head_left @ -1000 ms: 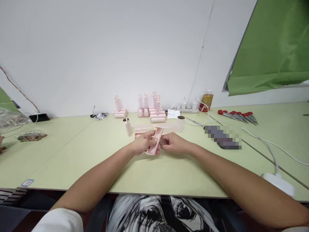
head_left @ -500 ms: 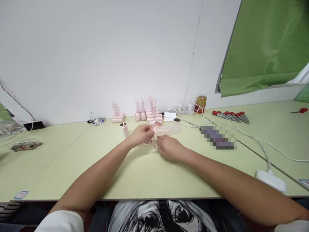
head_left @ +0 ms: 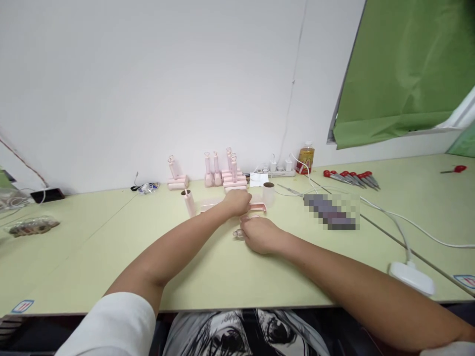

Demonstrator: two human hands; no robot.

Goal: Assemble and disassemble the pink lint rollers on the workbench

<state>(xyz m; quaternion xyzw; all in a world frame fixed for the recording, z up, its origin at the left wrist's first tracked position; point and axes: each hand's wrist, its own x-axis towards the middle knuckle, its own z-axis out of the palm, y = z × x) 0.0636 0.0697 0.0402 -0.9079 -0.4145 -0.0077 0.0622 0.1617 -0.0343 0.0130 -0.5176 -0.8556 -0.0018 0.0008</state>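
Observation:
My left hand is curled over a long pink lint roller cover lying across the table; its fingertips are mostly hidden behind the hand. Close in front, my right hand is closed around a clear lint roller handle, whose end sticks out to the left of the fingers. To the left stands a roll with a brown core, a pink handle piece leaning at it. A second white roll stands upright just right of the cover.
Several pink lint rollers stand along the wall, one apart. Behind on the right are a power strip, a bottle and red-handled screwdrivers. Scissors, white cables and a white charger lie at the right.
My left hand has moved right and lowered the pink cover from a tilted hold to the table. My right hand has come slightly nearer to me with the clear handle.

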